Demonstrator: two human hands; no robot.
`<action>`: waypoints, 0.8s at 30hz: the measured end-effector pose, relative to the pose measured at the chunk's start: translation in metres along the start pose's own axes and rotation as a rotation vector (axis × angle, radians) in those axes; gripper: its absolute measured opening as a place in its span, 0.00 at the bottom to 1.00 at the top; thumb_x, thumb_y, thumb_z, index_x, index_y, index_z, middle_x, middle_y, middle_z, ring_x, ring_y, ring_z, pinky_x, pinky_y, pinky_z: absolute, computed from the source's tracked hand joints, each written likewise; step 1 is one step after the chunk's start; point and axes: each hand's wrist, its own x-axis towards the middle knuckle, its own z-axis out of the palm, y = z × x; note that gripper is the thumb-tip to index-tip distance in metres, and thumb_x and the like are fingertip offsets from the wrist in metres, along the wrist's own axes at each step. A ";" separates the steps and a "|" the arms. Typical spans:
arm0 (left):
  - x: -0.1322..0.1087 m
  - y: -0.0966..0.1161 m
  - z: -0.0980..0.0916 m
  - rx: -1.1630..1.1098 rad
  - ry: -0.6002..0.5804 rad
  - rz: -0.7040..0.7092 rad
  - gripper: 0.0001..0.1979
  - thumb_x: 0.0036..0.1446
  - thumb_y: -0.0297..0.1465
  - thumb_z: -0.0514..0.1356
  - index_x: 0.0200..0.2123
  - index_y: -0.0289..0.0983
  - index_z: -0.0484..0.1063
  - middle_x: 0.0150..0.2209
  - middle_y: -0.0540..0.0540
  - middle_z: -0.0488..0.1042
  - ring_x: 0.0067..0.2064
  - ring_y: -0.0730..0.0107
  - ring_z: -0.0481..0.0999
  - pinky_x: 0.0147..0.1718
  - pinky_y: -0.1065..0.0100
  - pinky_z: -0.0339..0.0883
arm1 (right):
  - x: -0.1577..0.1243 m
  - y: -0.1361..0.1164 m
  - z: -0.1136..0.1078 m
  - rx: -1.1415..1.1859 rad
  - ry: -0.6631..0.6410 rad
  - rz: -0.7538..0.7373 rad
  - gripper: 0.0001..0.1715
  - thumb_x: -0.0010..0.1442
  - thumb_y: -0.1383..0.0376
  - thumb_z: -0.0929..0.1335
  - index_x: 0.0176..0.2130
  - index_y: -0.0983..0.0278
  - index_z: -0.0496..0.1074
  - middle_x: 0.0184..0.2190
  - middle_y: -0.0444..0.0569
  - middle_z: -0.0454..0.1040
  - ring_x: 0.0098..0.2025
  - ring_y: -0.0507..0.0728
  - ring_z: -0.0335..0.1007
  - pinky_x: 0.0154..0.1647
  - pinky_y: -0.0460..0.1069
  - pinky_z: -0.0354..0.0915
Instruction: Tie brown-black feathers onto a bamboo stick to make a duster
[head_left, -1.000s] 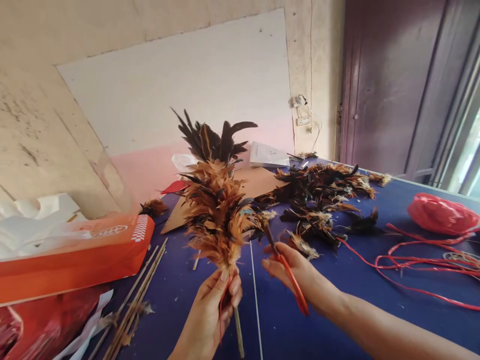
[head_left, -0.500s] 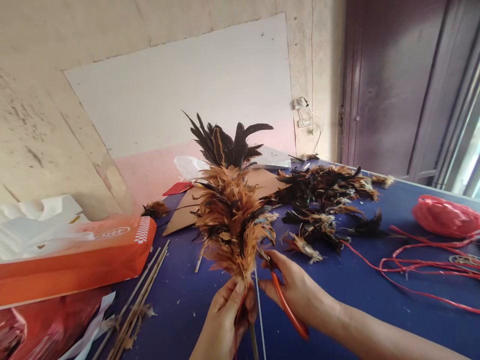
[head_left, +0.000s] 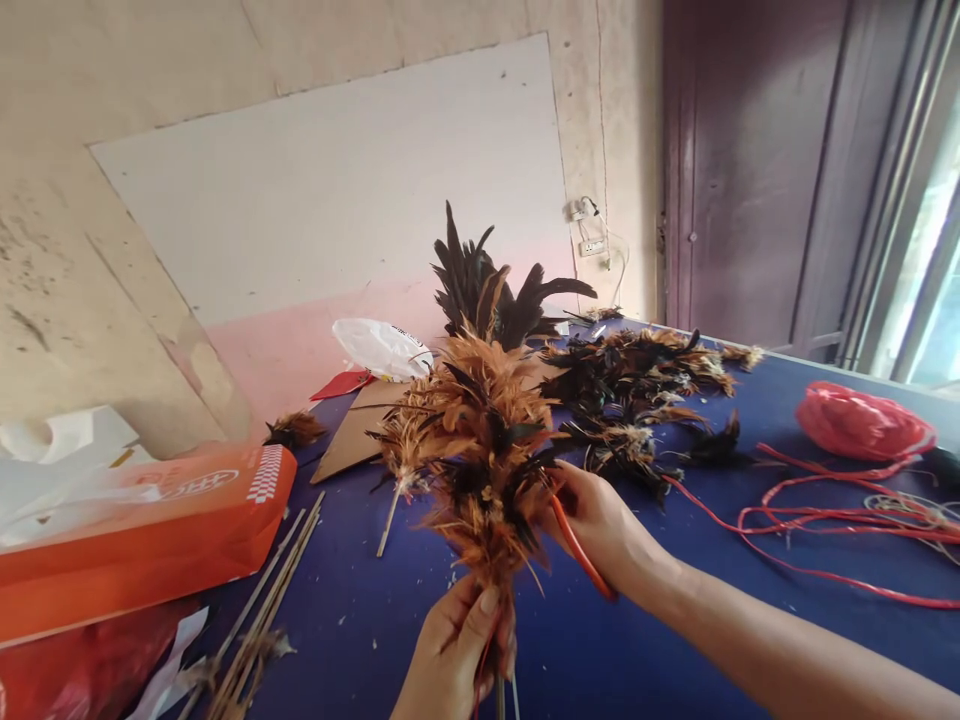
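Observation:
A feather duster point(head_left: 487, 440) stands nearly upright in front of me, with brown and black feathers below and long black plumes at its top. My left hand point(head_left: 461, 645) is closed round its lower end, where the stick and a thin red strand come out. My right hand point(head_left: 604, 515) is at the duster's right side, its fingertips partly hidden among the feathers. It is closed on orange-handled pliers point(head_left: 577, 550); their curved handle shows, but the jaws are hidden.
Loose feathers point(head_left: 637, 390) are heaped at the back right. Red plastic twine point(head_left: 862, 425) trails across the right side of the blue table point(head_left: 337, 640). On the left are thin sticks point(head_left: 262, 610) and an orange bag point(head_left: 217, 520). Cardboard point(head_left: 352, 435) lies behind the duster.
The duster has turned in my left hand and its top has swung right. My right hand with the pliers has risen closer to the feathers. The view has shifted slightly right.

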 end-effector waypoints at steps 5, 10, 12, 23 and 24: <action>0.002 -0.003 -0.003 0.021 -0.013 0.003 0.18 0.47 0.45 0.61 0.24 0.35 0.64 0.17 0.54 0.61 0.16 0.82 0.58 0.14 0.74 0.36 | 0.007 -0.003 -0.008 0.029 0.054 -0.050 0.19 0.47 0.69 0.63 0.41 0.63 0.70 0.30 0.46 0.74 0.32 0.55 0.68 0.33 0.47 0.63; 0.001 -0.009 -0.001 0.003 -0.045 -0.013 0.18 0.46 0.45 0.62 0.27 0.34 0.67 0.17 0.54 0.62 0.17 0.82 0.58 0.17 0.75 0.47 | 0.016 -0.004 -0.028 0.039 0.099 -0.034 0.16 0.44 0.71 0.64 0.36 0.64 0.71 0.27 0.43 0.74 0.30 0.55 0.67 0.29 0.45 0.62; 0.000 -0.010 0.001 -0.009 -0.052 -0.021 0.19 0.45 0.45 0.62 0.28 0.34 0.68 0.17 0.54 0.61 0.17 0.81 0.58 0.18 0.74 0.50 | 0.018 -0.004 -0.034 0.026 0.091 -0.027 0.12 0.43 0.69 0.66 0.33 0.65 0.72 0.24 0.43 0.73 0.29 0.55 0.67 0.27 0.45 0.61; 0.000 -0.010 0.002 -0.002 -0.103 -0.032 0.19 0.45 0.45 0.63 0.28 0.33 0.70 0.16 0.54 0.62 0.16 0.81 0.58 0.17 0.74 0.48 | 0.030 -0.003 -0.056 0.120 0.145 0.010 0.17 0.46 0.63 0.68 0.37 0.66 0.73 0.24 0.43 0.73 0.28 0.54 0.67 0.28 0.46 0.63; 0.000 -0.011 0.002 -0.007 -0.108 -0.031 0.19 0.45 0.45 0.63 0.29 0.33 0.70 0.16 0.54 0.61 0.16 0.81 0.58 0.17 0.74 0.48 | 0.030 -0.005 -0.058 0.126 0.141 0.016 0.17 0.46 0.63 0.68 0.37 0.66 0.73 0.25 0.44 0.73 0.28 0.54 0.67 0.28 0.46 0.63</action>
